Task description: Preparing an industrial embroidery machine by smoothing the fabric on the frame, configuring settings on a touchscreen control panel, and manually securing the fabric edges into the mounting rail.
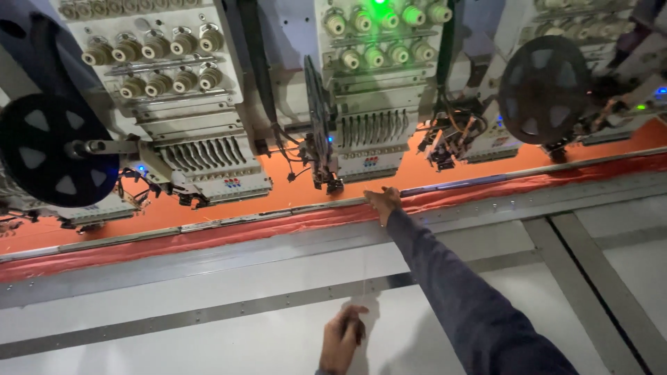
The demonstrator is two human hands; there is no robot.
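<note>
My right hand (pixel 382 203) reaches far forward in a dark sleeve. Its fingertips lie on the metal frame rail (pixel 278 214) and the rolled edge of the orange fabric (pixel 229 232), just below the middle embroidery head (pixel 365 104). Whether it pinches anything I cannot tell. My left hand (pixel 342 339) is low and close to me, with its fingers pinched together on a thin pale thread (pixel 362 278). The thread runs up toward my right hand and is barely visible.
Another embroidery head (pixel 187 111) with rows of tension knobs stands at the left, and a third (pixel 486 132) at the right. Black spoked reels (pixel 48 149) (pixel 545 90) hang beside them. A white table top (pixel 174 278) crossed by grey metal strips lies under my arms.
</note>
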